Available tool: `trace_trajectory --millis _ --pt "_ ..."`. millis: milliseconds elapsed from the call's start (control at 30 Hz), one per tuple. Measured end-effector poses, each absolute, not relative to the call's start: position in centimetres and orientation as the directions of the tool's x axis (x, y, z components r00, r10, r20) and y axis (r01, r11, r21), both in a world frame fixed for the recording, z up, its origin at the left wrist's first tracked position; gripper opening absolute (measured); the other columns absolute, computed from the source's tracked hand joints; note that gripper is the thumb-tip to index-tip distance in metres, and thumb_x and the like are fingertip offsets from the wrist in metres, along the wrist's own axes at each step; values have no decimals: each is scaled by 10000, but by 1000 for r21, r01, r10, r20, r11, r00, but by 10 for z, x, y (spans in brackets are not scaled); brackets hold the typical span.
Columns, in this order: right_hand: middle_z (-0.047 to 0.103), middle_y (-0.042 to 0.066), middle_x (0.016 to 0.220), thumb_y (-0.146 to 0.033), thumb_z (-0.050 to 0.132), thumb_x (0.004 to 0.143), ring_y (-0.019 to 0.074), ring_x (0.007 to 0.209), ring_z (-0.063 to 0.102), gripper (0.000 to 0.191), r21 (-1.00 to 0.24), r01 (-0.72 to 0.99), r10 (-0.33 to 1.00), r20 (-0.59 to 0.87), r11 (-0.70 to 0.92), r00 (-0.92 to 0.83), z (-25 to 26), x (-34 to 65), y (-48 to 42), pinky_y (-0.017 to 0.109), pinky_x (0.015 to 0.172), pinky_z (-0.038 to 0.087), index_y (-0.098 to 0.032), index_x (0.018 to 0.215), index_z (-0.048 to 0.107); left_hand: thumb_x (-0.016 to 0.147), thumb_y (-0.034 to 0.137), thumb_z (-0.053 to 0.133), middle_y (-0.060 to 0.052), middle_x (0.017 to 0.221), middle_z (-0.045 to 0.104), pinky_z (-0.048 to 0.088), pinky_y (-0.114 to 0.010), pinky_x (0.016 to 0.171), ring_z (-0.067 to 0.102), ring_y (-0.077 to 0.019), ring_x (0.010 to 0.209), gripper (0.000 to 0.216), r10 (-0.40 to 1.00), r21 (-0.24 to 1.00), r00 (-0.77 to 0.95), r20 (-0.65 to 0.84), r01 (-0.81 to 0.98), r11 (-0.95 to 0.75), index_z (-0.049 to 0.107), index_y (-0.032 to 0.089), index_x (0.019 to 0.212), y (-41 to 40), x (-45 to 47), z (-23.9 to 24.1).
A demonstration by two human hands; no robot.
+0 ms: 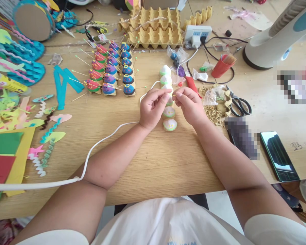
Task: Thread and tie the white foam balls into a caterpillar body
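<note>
My left hand (155, 107) is closed, thumb against bent fingers, over the left side of a column of small domes. What it pinches, if anything, is too small to make out. My right hand (190, 104) faces it, thumb and index finger pinched on a tiny yellow bit (174, 96). The fingertips of both hands nearly meet. Below them sits a white clay dome (170, 125) with a green rim and small yellow dots, and behind it a similar dome (169, 112). Farther back, another white dome (165, 70) shows; my fingers partly hide those between.
Left of my hands stand rows of painted domes with pins, including a red one (92, 85) and a blue one (129, 89). Egg cartons (155, 29) and a power strip (198, 32) lie behind. Scissors (241, 103), a phone (279, 156) and a red cup (220, 67) are right. A white cable (99, 140) crosses left.
</note>
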State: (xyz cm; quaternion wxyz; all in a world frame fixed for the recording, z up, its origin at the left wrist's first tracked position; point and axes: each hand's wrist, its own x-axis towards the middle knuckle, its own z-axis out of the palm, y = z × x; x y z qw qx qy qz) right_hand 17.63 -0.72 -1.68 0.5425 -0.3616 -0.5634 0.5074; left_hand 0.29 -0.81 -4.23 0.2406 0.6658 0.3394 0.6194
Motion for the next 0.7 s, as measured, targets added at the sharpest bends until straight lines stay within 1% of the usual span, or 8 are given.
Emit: trace_trajectory --millis 133,200,367,567,700 --pt "589 -35 759 -766 827 877 119 722 497 547 -959 -139 950 268 247 -161 -19 176 -6 286 706 476 -244 797 684 1065 616 705 -26 973 785 566 -315 767 699 -154 846 341 743 735 19 670 130 -666 844 308 1115 -8 5 -44" --pt "575 -38 750 -771 818 883 119 727 508 551 -956 -139 945 282 260 -167 -18 176 -7 286 714 484 -242 802 688 1060 606 719 -22 958 783 557 -312 757 690 -148 832 328 740 731 16 672 139 -667 837 300 1082 -8 6 -44" --pt "639 -26 797 -812 817 851 124 760 548 583 -961 -125 950 264 245 -164 -16 175 -8 291 743 519 -240 828 708 1068 591 715 -14 919 784 555 -310 751 682 -145 811 328 737 727 -17 676 179 -663 826 284 1034 -6 6 -45" --pt "649 -22 801 -756 888 816 133 806 594 546 -966 -128 952 247 226 -180 -10 173 -9 299 791 552 -238 846 720 1066 605 708 -13 918 790 594 -325 810 713 -159 850 337 743 732 -34 668 208 -649 845 297 1059 -4 5 -47" --pt "652 -14 819 -760 910 783 143 813 594 557 -973 -149 963 203 178 -174 -11 174 -9 300 751 538 -246 851 704 1103 602 647 -9 970 803 599 -350 848 740 -166 900 348 764 757 -20 645 156 -635 850 321 1137 -6 4 -44"
